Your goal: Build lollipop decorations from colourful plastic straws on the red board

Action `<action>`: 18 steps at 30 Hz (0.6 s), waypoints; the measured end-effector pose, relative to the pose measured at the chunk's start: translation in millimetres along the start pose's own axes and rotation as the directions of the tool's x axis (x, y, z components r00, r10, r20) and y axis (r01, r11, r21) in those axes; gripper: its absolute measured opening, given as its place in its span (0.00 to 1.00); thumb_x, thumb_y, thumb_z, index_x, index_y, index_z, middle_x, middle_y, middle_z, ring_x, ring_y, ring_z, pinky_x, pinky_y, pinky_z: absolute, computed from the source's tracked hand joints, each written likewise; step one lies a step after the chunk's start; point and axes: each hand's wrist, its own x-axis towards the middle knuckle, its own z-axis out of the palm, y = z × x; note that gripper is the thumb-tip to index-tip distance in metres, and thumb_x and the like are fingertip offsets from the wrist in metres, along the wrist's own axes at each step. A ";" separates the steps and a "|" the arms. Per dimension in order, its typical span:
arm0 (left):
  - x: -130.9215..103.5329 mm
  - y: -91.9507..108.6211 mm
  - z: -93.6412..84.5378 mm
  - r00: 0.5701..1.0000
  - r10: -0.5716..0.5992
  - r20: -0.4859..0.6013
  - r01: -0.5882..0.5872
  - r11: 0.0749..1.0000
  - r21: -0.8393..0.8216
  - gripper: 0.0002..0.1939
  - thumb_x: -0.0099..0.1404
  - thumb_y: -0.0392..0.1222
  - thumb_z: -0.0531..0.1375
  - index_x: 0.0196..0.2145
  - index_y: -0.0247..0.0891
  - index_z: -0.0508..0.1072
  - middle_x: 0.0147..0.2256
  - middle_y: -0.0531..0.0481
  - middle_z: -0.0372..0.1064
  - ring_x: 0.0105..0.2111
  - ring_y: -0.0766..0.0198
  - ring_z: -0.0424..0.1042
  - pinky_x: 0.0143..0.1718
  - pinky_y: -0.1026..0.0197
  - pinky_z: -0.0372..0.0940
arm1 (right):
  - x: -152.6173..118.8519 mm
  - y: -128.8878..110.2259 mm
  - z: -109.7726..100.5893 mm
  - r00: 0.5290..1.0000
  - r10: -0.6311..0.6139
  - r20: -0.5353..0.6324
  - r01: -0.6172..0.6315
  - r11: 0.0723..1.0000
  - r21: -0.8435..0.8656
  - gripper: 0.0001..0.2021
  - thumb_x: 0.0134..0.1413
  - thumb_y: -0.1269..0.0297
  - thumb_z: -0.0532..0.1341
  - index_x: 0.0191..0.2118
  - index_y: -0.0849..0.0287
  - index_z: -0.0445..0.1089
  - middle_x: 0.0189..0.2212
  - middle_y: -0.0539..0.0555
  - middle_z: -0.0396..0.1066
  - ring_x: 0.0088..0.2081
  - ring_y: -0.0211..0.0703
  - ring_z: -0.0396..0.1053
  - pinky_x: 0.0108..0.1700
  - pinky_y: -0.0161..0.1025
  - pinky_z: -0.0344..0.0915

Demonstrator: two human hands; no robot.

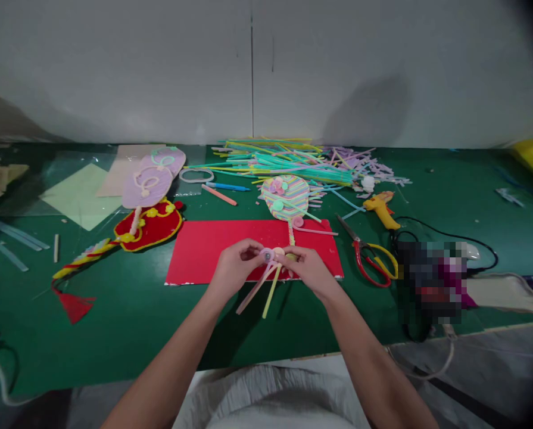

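Observation:
Over a red board (pixel 199 253), both of my hands are closed on small coiled pipe cleaners. My left hand (pixel 238 260) pinches a lilac coil (pixel 267 256) with a round grey centre. My right hand (pixel 305 265) has its fingertips on a pale yellow coil (pixel 279 257), right beside the lilac one. Pinkish and yellow stems (pixel 271 292) hang down from the coils toward me. Just beyond my hands lies a striped round pipe-cleaner fan (pixel 288 199) with coiled flowers on it, its handle reaching down onto the board. My fingers partly hide the coils.
Pipe cleaners (pixel 275 161) are heaped along the wall. Scissors (pixel 373 262) and a yellow glue gun (pixel 382 211) with a black cord lie to the right. On the left are a red tasselled fan (pixel 150 229), a lilac fan (pixel 145 185) and a pale green sheet (pixel 85 193).

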 end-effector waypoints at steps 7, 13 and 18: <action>-0.4 -5.4 4.3 0.998 -0.032 -0.060 0.028 0.998 -0.063 0.14 0.48 0.47 0.60 0.29 0.34 0.68 0.26 0.50 0.68 0.28 0.67 0.68 0.31 0.62 0.64 | -0.6 5.9 3.1 0.998 -0.017 -0.062 0.021 0.998 0.062 0.15 0.37 0.55 0.61 0.31 0.60 0.69 0.18 0.47 0.61 0.19 0.32 0.57 0.22 0.31 0.54; -2.1 -1.3 2.6 0.998 -0.035 -0.050 0.034 0.999 -0.022 0.14 0.49 0.47 0.59 0.29 0.34 0.68 0.26 0.50 0.67 0.28 0.67 0.67 0.31 0.64 0.63 | -0.3 6.9 3.6 0.998 -0.045 -0.032 0.047 0.997 0.056 0.15 0.33 0.58 0.64 0.30 0.60 0.69 0.24 0.49 0.66 0.24 0.34 0.60 0.26 0.32 0.57; -3.4 -2.3 4.6 0.996 -0.005 -0.086 0.007 1.000 0.020 0.14 0.50 0.46 0.58 0.32 0.35 0.67 0.25 0.51 0.67 0.27 0.67 0.67 0.30 0.64 0.63 | 2.9 10.2 5.6 0.998 -0.050 -0.046 0.055 0.992 0.112 0.14 0.34 0.59 0.64 0.30 0.60 0.69 0.25 0.50 0.67 0.26 0.35 0.62 0.29 0.33 0.60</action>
